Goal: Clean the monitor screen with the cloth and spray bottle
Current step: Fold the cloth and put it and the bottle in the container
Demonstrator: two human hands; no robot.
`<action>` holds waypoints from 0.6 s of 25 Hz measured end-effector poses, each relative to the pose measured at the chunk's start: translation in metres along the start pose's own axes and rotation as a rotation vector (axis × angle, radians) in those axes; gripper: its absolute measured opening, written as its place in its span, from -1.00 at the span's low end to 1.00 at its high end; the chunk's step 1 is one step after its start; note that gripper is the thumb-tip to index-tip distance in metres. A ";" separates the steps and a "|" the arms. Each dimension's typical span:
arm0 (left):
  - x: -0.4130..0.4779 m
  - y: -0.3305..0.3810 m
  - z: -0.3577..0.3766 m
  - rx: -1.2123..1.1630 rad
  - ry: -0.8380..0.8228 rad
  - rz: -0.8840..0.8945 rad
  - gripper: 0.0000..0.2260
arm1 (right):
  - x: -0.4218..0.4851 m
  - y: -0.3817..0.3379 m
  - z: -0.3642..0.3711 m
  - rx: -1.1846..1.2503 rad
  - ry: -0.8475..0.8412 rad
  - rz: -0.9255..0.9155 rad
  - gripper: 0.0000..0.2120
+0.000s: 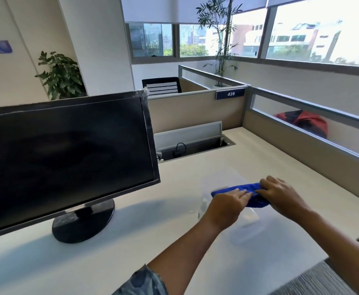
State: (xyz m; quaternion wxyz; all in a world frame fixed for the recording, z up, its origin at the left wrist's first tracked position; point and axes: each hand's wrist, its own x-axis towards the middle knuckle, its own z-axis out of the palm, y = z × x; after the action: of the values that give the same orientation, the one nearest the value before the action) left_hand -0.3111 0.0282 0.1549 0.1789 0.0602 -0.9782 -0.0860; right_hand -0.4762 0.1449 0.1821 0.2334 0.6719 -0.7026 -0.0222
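A black monitor (66, 154) with a dark, switched-off screen stands on a round base at the left of the pale desk (131, 241). Right of it, a blue cloth (231, 190) is bunched just above the desk. My left hand (227, 204) grips its near left part and my right hand (280, 194) grips its right end. Below the hands is a blurred, see-through shape (246, 226); I cannot tell whether it is the spray bottle.
An open cable tray (195, 145) with a plug is sunk into the desk behind the cloth. Beige partition walls (195, 113) close the desk at the back and right. A red and black bag (306, 122) lies beyond the right partition. Grey carpet shows at the lower right.
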 end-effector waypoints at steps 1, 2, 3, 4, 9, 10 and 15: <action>0.004 -0.003 0.007 0.012 -0.041 -0.018 -0.56 | 0.005 0.000 0.005 -0.029 -0.045 -0.021 -0.70; 0.008 -0.005 0.014 0.017 -0.076 -0.036 -0.56 | 0.009 -0.001 0.011 -0.061 -0.085 -0.032 -0.67; 0.012 -0.007 0.019 0.018 -0.102 -0.054 -0.56 | 0.013 0.001 0.018 -0.094 -0.118 -0.045 -0.66; 0.015 -0.008 0.024 0.017 -0.125 -0.070 -0.55 | 0.016 0.001 0.022 -0.117 -0.163 -0.063 -0.66; 0.016 -0.005 0.041 -0.037 -0.248 -0.136 -0.62 | 0.027 0.004 0.055 -0.153 -0.439 -0.145 -0.81; 0.015 -0.004 0.043 -0.057 -0.286 -0.163 -0.66 | 0.027 0.002 0.059 -0.132 -0.512 -0.137 -0.78; 0.025 0.008 0.041 -0.130 -0.474 -0.273 -0.68 | 0.034 -0.006 0.068 -0.089 -0.763 -0.171 -0.78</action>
State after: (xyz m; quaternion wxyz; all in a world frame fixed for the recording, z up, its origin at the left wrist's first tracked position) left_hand -0.3494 0.0384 0.1268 -0.0648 0.1579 -0.9681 -0.1834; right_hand -0.4946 0.0928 0.1295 -0.0182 0.6607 -0.6787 -0.3202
